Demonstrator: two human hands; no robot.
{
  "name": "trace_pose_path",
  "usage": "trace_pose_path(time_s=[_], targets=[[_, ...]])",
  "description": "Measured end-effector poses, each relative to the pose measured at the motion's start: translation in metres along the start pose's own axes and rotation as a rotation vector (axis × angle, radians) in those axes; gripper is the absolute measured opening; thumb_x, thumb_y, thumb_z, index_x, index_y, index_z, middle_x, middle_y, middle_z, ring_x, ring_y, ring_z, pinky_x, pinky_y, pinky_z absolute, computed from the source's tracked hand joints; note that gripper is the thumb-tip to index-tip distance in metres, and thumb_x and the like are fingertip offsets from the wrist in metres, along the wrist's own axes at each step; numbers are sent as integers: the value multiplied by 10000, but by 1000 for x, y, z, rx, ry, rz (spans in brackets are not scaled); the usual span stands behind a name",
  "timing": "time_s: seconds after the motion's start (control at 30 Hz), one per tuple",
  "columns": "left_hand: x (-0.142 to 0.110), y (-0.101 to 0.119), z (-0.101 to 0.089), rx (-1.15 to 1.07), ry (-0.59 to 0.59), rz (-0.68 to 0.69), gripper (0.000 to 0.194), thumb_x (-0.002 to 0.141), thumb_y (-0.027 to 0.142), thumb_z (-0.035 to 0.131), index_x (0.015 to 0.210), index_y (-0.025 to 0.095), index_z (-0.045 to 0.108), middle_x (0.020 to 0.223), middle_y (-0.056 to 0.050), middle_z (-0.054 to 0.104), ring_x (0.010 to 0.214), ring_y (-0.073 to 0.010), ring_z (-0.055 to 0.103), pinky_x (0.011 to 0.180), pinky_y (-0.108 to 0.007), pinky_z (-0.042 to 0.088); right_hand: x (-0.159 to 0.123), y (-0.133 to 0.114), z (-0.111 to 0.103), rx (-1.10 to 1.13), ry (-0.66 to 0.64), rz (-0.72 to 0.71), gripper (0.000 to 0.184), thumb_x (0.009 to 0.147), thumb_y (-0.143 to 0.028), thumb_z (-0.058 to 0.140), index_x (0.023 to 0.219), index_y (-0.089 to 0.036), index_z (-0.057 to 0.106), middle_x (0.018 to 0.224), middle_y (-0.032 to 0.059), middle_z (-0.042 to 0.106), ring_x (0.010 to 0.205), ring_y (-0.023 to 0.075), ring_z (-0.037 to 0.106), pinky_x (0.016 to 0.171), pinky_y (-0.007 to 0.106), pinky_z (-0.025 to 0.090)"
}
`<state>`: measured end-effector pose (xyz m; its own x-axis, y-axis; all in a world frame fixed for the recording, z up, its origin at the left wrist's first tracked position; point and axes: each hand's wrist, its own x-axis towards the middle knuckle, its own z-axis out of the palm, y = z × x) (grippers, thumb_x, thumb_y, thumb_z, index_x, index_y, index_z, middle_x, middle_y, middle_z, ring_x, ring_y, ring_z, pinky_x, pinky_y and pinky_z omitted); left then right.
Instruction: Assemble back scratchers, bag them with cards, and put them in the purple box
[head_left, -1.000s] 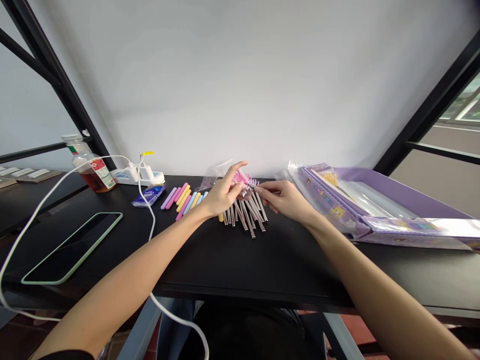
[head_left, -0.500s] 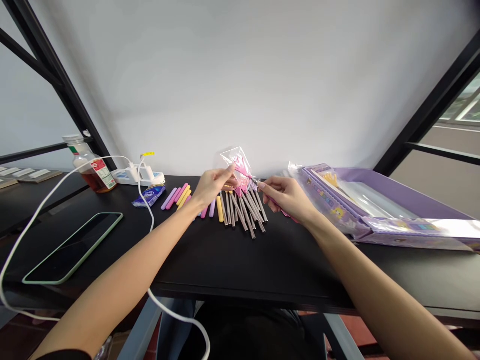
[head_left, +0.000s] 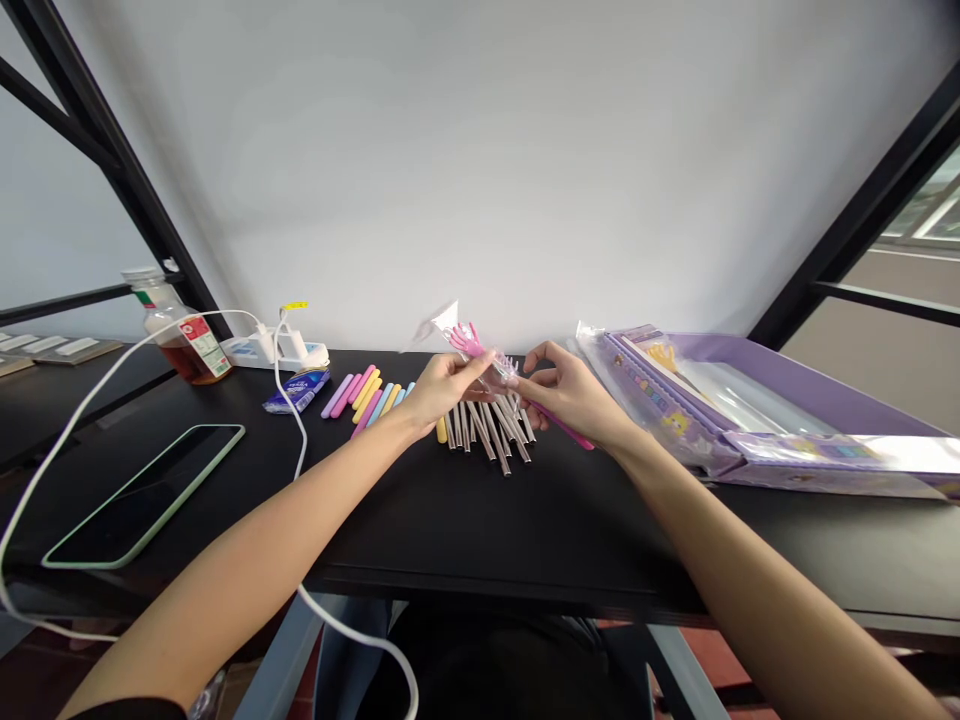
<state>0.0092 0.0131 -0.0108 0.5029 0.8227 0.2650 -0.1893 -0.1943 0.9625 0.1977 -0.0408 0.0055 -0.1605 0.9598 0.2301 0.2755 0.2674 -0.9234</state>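
Note:
A pink hand-shaped back scratcher (head_left: 466,342) is partly inside a clear plastic sleeve (head_left: 442,318), held above the black desk. My left hand (head_left: 442,385) is closed on the scratcher through the sleeve, just below its pink fingers. Closed by the sleeve's lower end, my right hand (head_left: 566,390) has the scratcher's pink handle running out beneath its palm. Below both hands, several silver metal rods (head_left: 487,430) lie fanned on the desk, their upper ends partly hidden. Pastel handles (head_left: 366,392) in purple, pink, yellow and blue lie left of them, some behind my left hand.
At right stands an open purple box (head_left: 750,450) with plastic wrapping and a yellow scratcher head (head_left: 661,356). On the left are a phone (head_left: 146,495), a blue packet (head_left: 298,390), a bottle (head_left: 187,335) and a power strip (head_left: 274,352). A white cable (head_left: 300,470) crosses the desk edge.
The sleeve now wraps around the scratcher and tilts left. My left hand has moved slightly right and down, closer to my right hand, and the pink handle shows more below my right hand.

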Motion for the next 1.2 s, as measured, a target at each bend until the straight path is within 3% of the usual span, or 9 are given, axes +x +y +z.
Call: trace_pose_path(time_s=[0.13,0.27,0.33,0.43,0.6,0.67,0.8,0.93,1.2], targets=[[7,6,-14,-30,244,98,417,820,532,744,843,117,706,833,-88,744,798,-197,729,797,-346,593,0,1,-7,-34,-74,46,502,761,-515,795,1021,-194,510,645,7,663,515,142,615,477,263,490],[10,14,-28,-112,428,149,373,830,490,751,825,125,675,791,-68,731,778,-173,728,807,-324,595,2,6,-16,-119,-92,12,425,808,-547,733,908,-140,665,695,59,683,572,139,625,514,263,509],[9,14,-29,-128,393,143,373,832,489,749,847,123,680,809,-73,735,795,-178,729,816,-332,599,2,7,-16,-158,-81,-31,426,837,-559,694,903,-138,699,704,60,682,550,129,612,501,262,501],[5,12,-20,-124,241,112,396,822,508,753,900,124,699,878,-84,744,813,-186,730,828,-353,604,2,8,-11,-188,-47,-43,427,841,-570,681,913,-150,693,682,44,676,497,121,602,482,266,499],[-3,12,-3,-8,-49,115,435,874,556,674,886,125,732,1054,-123,738,985,-225,711,906,-373,583,1,9,-2,-131,-37,-53,519,783,-516,767,1112,-192,531,645,8,689,487,168,647,486,289,537],[-5,12,0,27,-110,87,432,892,551,654,909,128,738,1043,-124,742,1009,-234,702,913,-381,578,0,9,-1,-128,-46,-76,543,798,-488,762,1161,-198,480,634,4,690,480,180,654,480,292,536],[-4,10,-2,32,-67,71,414,916,524,635,1020,134,723,1038,-122,742,982,-229,705,874,-375,582,-1,8,-3,-148,-81,-104,576,791,-431,777,1220,-207,464,637,-9,685,513,193,675,526,303,559],[-2,11,-9,12,8,47,391,908,495,653,1041,130,702,1080,-133,728,962,-222,708,822,-337,579,-1,7,-7,-155,-138,-127,509,791,-420,775,1200,-210,555,714,10,701,584,185,689,594,307,568],[-5,16,-6,-20,-37,2,432,896,494,671,1155,149,636,986,-121,753,887,-245,738,820,-380,579,-1,11,-14,-508,73,-380,497,759,-512,789,1132,-218,642,700,-2,666,578,138,597,617,275,489]])
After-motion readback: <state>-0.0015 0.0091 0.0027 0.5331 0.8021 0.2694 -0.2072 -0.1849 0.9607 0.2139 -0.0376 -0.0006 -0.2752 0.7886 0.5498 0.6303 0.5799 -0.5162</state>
